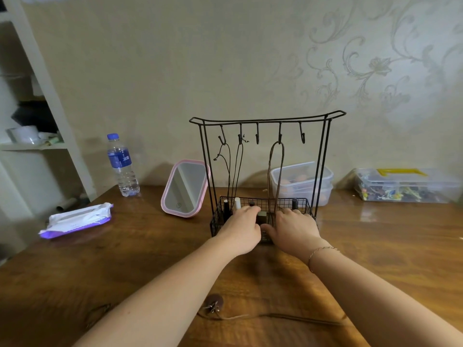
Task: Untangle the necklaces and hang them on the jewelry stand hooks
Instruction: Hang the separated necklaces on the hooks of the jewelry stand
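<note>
A black wire jewelry stand rises at the back of the wooden table, with a row of hooks under its top bar. Thin black cord necklaces hang from the two left hooks. A brown cord necklace hangs from the fourth hook and reaches down into the stand's mesh basket. My left hand and my right hand lie palm-down over the basket, with a small dark box between them. Their fingertips are hidden. Another brown cord necklace with a round pendant lies on the table between my forearms.
A pink-framed mirror leans left of the stand, with a water bottle and a pack of wipes further left. Clear plastic boxes sit behind and to the right. White shelves stand at the far left.
</note>
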Demonstrator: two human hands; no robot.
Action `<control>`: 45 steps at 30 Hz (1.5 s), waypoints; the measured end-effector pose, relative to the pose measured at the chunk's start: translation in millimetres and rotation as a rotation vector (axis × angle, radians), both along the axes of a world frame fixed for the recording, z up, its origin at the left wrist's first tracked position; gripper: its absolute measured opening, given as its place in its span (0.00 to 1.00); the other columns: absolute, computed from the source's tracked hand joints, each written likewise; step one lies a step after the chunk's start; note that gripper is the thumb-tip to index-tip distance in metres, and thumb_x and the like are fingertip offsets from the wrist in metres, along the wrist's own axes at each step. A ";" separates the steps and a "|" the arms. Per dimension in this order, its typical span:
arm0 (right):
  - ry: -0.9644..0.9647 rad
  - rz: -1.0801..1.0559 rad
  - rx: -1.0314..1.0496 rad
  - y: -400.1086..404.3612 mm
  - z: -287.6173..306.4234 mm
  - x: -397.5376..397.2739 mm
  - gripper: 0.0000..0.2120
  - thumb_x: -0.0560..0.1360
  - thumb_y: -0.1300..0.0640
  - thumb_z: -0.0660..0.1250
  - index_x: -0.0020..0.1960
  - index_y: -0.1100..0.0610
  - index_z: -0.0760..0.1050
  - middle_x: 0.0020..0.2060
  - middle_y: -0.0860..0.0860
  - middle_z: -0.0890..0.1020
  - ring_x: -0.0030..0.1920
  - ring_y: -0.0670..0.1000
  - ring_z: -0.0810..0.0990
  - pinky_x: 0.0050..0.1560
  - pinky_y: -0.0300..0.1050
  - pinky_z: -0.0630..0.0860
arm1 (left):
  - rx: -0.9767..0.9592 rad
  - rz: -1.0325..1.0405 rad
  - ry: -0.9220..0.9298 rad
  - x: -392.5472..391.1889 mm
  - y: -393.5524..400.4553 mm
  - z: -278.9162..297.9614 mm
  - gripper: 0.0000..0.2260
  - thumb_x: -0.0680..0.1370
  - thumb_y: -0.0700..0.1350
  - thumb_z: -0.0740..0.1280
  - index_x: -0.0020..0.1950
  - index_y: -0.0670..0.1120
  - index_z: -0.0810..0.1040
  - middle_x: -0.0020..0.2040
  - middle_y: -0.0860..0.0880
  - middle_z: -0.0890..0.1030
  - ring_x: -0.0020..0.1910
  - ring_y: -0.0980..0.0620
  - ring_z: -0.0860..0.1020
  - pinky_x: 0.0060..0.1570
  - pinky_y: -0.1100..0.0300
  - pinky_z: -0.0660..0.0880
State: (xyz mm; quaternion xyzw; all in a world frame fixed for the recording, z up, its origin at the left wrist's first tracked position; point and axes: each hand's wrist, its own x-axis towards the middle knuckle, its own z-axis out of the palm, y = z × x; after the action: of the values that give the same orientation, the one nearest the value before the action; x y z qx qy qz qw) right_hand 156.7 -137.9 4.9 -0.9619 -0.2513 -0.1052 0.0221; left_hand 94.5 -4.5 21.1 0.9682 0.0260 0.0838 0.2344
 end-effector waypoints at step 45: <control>0.599 0.447 1.113 -111.1 99.4 -64.1 0.14 0.81 0.51 0.58 0.42 0.58 0.74 0.24 0.47 0.64 0.24 0.47 0.60 0.23 0.37 0.57 | -0.449 -0.190 -0.437 -40.8 -38.0 119.7 0.05 0.77 0.46 0.71 0.50 0.47 0.85 0.48 0.54 0.85 0.44 0.67 0.80 0.44 0.79 0.71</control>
State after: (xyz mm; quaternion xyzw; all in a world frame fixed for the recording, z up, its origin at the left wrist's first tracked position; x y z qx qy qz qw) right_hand 92.6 -249.0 104.4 -0.7195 -0.3359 0.0596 0.6050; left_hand 53.7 -42.5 140.8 0.8495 -0.0977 0.2594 0.4489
